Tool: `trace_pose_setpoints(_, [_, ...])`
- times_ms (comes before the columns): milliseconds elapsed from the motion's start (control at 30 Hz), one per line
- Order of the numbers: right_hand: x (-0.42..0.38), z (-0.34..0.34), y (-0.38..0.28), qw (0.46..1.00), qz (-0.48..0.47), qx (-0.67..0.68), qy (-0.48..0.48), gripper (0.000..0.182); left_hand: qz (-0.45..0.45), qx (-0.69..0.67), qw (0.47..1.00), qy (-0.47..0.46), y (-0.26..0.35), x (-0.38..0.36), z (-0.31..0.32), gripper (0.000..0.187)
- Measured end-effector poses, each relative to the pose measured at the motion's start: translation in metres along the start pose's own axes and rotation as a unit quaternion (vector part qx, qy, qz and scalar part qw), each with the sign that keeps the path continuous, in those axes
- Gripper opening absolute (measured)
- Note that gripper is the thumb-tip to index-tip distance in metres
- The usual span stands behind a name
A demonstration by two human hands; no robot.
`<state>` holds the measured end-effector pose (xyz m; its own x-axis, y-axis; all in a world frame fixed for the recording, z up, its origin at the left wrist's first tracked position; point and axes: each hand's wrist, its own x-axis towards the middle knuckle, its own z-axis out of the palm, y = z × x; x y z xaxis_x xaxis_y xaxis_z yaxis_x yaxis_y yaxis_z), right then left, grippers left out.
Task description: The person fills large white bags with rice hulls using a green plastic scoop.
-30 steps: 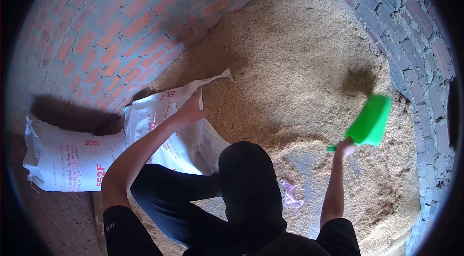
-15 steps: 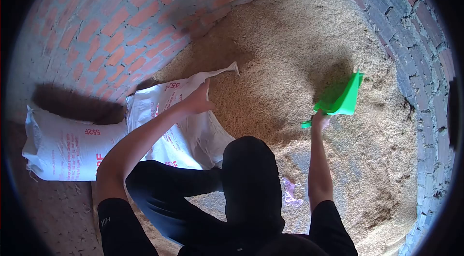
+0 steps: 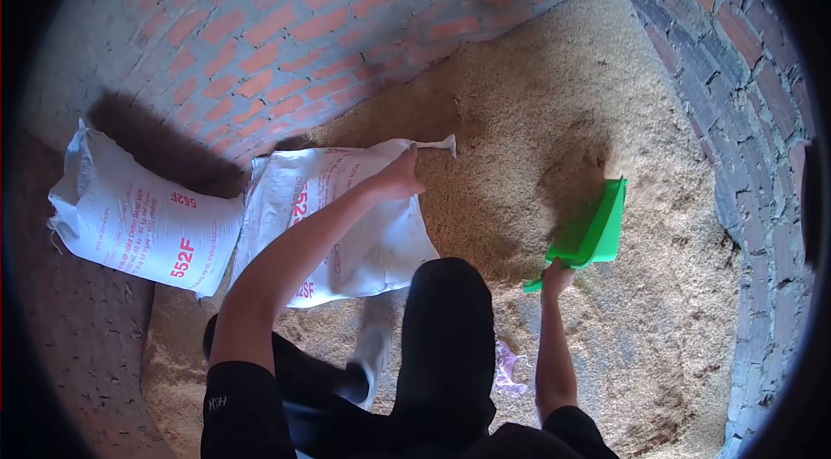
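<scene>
My left hand [image 3: 398, 180] is closed on the upper rim of a white woven sack [image 3: 381, 247] with red print, which lies on its side with its mouth towards the heap. In my right hand [image 3: 557, 279] is the handle of a green plastic dustpan [image 3: 602, 234]. Its pan rests at or just above a dark hollow in the heap of tan, husk-like grain [image 3: 537, 113]. How much the dustpan carries is hard to make out. The inside of the sack is hidden.
A second, filled white sack [image 3: 143, 208] marked 552F leans beside the first. Brick walls [image 3: 286, 35] enclose the heap at left, back and right. A purple scrap [image 3: 509, 370] lies near my knee, and a pale boot [image 3: 372, 346] shows below the sack.
The dustpan has come lower and nearer to me, its pan still pointing away. The held sack's mouth is pulled flatter and straighter. My view has shifted, and my left leg has moved back.
</scene>
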<state>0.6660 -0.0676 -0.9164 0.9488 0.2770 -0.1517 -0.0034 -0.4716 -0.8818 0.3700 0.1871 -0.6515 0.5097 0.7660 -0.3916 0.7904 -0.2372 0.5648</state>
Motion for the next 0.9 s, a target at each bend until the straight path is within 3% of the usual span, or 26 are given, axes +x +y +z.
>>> trace_pose_setpoints(67, [-0.012,-0.010,0.000,0.996,0.053,0.005,-0.065,0.028,0.009,0.024,1.000,0.006,-0.004,0.006,0.005,0.093])
trace_pose_setpoints(200, [-0.038,0.002,0.019,0.989,-0.063,0.011,-0.131,0.029,0.042,0.009,0.999,0.015,-0.018,0.015,0.021,0.095])
trace_pose_setpoints(267, [-0.083,-0.005,-0.026,0.979,-0.144,-0.046,-0.137,0.031,0.039,0.008,0.999,0.020,-0.019,0.013,0.028,0.097])
trace_pose_setpoints(333, [-0.087,0.042,0.047,0.971,-0.096,-0.120,-0.183,0.033,0.035,0.006,0.999,0.015,-0.023,0.010,0.038,0.098])
trace_pose_setpoints(400, [-0.090,-0.024,0.098,0.970,-0.106,-0.128,-0.176,0.033,0.072,-0.022,0.997,0.027,-0.028,0.012,0.050,0.099])
trace_pose_setpoints(500, [-0.103,-0.109,0.150,0.966,-0.133,-0.144,-0.167,0.032,0.051,-0.065,0.996,0.015,-0.023,0.009,0.052,0.100])
trace_pose_setpoints(633, [-0.131,-0.202,0.184,0.959,-0.163,-0.173,-0.153,0.030,0.085,-0.083,0.991,0.057,-0.036,0.017,0.061,0.097])
trace_pose_setpoints(667, [-0.137,-0.217,0.188,0.957,-0.172,-0.181,-0.149,0.030,0.144,-0.115,0.982,0.051,-0.040,0.018,0.060,0.096])
trace_pose_setpoints(700, [-0.142,-0.219,0.176,0.954,-0.183,-0.188,-0.148,0.030,0.202,-0.146,0.967,0.049,-0.045,0.017,0.058,0.094])
trace_pose_setpoints(767, [-0.151,-0.178,0.116,0.945,-0.211,-0.198,-0.153,0.029,0.197,-0.163,0.963,0.089,-0.055,0.012,0.057,0.092])
trace_pose_setpoints(833, [-0.152,-0.081,0.015,0.933,-0.253,-0.198,-0.161,0.029,0.192,-0.175,0.955,0.145,-0.064,0.006,0.045,0.090])
trace_pose_setpoints(900, [-0.166,0.031,-0.103,0.921,-0.291,-0.202,-0.158,0.028,0.125,-0.210,0.956,0.162,-0.068,-0.003,0.047,0.089])
